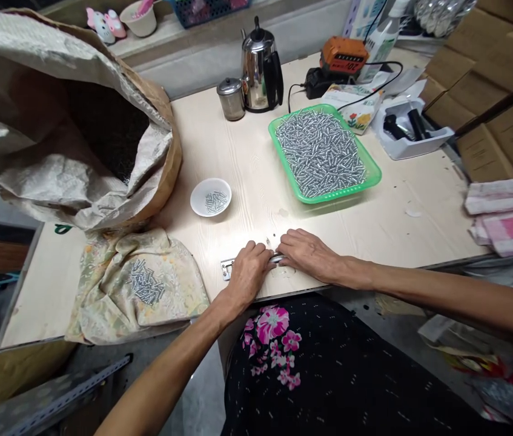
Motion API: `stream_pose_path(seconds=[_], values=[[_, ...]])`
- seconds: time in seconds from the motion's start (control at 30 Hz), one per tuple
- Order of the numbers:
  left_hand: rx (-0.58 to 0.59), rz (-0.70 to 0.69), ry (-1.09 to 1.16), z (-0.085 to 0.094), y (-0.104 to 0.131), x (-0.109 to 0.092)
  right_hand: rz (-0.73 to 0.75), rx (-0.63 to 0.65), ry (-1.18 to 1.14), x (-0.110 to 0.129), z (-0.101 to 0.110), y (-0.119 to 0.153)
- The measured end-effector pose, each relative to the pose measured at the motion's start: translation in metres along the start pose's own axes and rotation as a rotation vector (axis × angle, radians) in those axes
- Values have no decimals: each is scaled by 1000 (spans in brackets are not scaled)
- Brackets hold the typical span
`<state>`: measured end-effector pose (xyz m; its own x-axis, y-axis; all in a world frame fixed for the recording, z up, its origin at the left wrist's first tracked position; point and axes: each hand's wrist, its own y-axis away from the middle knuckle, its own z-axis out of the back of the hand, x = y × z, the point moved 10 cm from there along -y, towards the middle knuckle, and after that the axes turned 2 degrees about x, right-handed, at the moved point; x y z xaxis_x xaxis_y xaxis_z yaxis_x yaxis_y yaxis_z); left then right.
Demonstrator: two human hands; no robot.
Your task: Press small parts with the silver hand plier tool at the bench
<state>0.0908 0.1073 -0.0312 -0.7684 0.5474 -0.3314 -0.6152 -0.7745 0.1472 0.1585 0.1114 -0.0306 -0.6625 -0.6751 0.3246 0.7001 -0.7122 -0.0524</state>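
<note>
At the table's near edge, my left hand [251,268] is closed, its fingers curled over a flat metal fixture [226,269] whose left end sticks out. My right hand [307,254] is closed too, fingertips pinching a thin metal rod [277,258] that shows between both hands. The left fingertips meet the same rod, though its ends are hidden. Beyond my hands stands a white bowl [196,204] with several thin metal pins. A green basket [302,195] full of short silvery rod-shaped parts lies farther right. More such parts [146,282] are heaped on a patterned cloth [102,315] at left.
A large open sack [147,103] takes up the left side. At the back are a steel kettle [258,72], a lidded metal canister [231,100] and an orange battery [344,56] with a cable. A white tray [413,148] and cardboard boxes [478,91] stand at right.
</note>
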Motion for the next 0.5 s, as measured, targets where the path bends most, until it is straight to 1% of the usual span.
stream_pose_path(seconds=[0.17,0.3,0.33,0.4,0.47,0.5], values=[[-24,-13,-51,-3,-2,1,14,9,-3,3,-6,-5],[-8,22,-60,-3,-2,3,-26,65,-1,-4,-4,-11],[-28,43,-61,-1,1,3,-33,83,-5,-7,-2,-12],[-108,71,-59,6,14,0,-34,115,-19,-13,3,-13],[-188,62,-53,9,33,-9,-23,117,-31,-16,8,-13],[-213,51,-52,7,43,-16,-14,100,-32,-15,10,-14]])
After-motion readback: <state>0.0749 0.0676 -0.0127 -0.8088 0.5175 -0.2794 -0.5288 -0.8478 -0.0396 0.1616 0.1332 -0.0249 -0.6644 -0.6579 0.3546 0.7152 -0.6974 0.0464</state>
